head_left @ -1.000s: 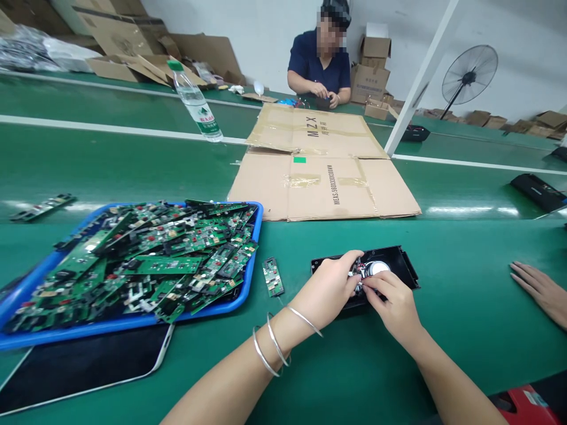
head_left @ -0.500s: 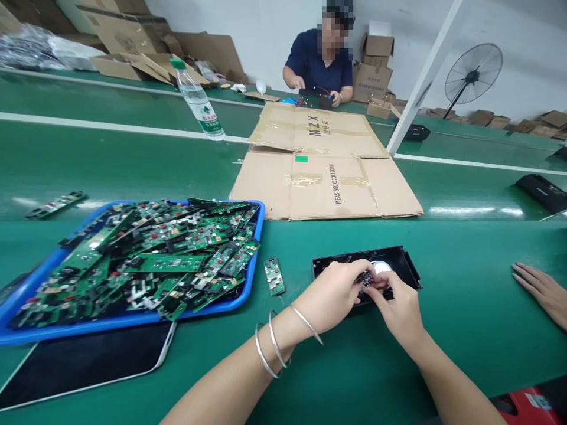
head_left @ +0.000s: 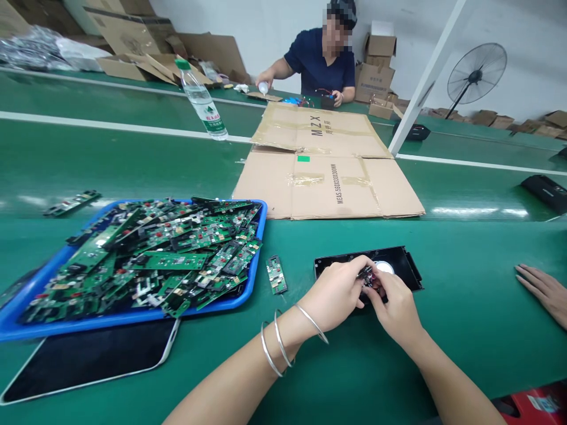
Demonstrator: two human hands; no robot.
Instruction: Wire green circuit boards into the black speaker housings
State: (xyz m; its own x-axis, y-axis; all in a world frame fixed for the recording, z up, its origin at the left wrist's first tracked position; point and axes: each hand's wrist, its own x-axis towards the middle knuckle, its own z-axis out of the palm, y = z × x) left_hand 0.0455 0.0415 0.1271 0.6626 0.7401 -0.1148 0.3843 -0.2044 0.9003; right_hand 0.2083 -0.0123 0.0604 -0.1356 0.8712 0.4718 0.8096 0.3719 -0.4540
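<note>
A black plastic speaker housing [head_left: 408, 267] lies on the green bench, with a round white-and-silver speaker [head_left: 384, 267] inside it. Over this housing my left hand [head_left: 337, 290] is closed, its thumb and fingers pinching a small dark circuit board [head_left: 367, 275]. From the other side my right hand [head_left: 397, 304] pinches at the same board, fingertips almost meeting those of the left. Fingers hide most of the board and any wires on it. To the left of my hands, a single green circuit board [head_left: 277, 275] lies flat on the bench.
A blue tray [head_left: 256, 265] heaped with circuit boards stands at left, overlapping a dark tablet-like panel [head_left: 97, 357]. Flattened cardboard [head_left: 310, 189] and a water bottle [head_left: 204, 103] are beyond. Another person's hand [head_left: 543, 292] rests at right; a co-worker [head_left: 316, 59] sits opposite.
My hands stay over the housing, the right fingers shifted slightly at the board. The co-worker opposite has reached out and grasped a small white object. The view has moved slightly.
</note>
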